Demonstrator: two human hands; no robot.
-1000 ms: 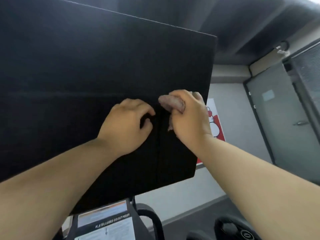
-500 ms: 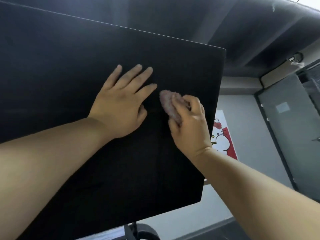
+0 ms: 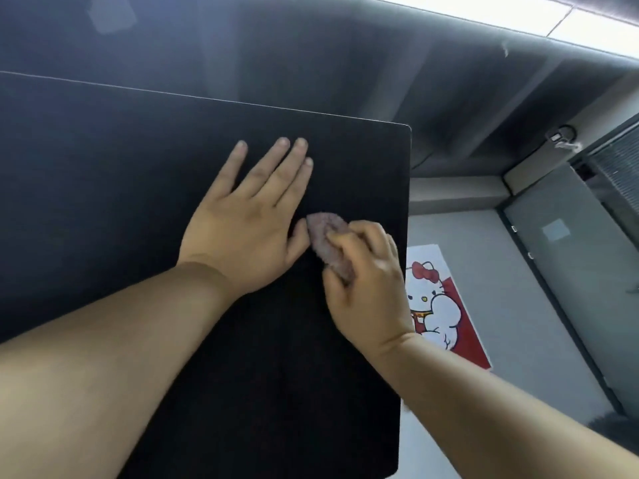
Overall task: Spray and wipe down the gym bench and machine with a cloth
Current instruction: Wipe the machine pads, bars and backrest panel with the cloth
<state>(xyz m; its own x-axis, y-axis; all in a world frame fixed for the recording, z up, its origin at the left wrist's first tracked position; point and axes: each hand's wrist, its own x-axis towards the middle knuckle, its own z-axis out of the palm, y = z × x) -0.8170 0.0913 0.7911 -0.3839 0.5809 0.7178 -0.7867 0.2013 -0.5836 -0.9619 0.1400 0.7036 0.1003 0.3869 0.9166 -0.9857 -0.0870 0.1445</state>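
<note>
A: Where's the cloth rn?
B: In the right hand. It's bunched up, pinkish-mauve, fuzzy. Fingers & thumb curl round it and press it vs. the black panel. Approx. centre of view, a bit toward 3 o'clock.
A: And the left hand?
B: Flat on the panel, palm down. Fingers straight & a little spread, tips aimed at approx. 1 o'clock. Holds nothing.
A: How close are the two hands?
B: V. close. Cloth sits at 3 o'clock of the left hand, its top end just beside the left thumb. Can't tell if they touch.
A: What's the panel exactly?
B: Big flat matte black surface w/ a thin pale edge and a rounded corner at approx. 1 o'clock from the hands. Fills the left & bottom of view. Can't tell which part of the machine it is.
A: Anything else?
B: Wall poster at 3–4 o'clock of the right hand, partly hidden by the wrist & panel edge. It shows a white cartoon cat w/ a red bow on red. Grey door further toward 3 o'clock, w/ a small pale square on it. Dark ceiling at 12, bright light panel in the 1 o'clock corner. Left forearm comes in from 8 o'clock, right forearm from 4–5, both bare.
</note>
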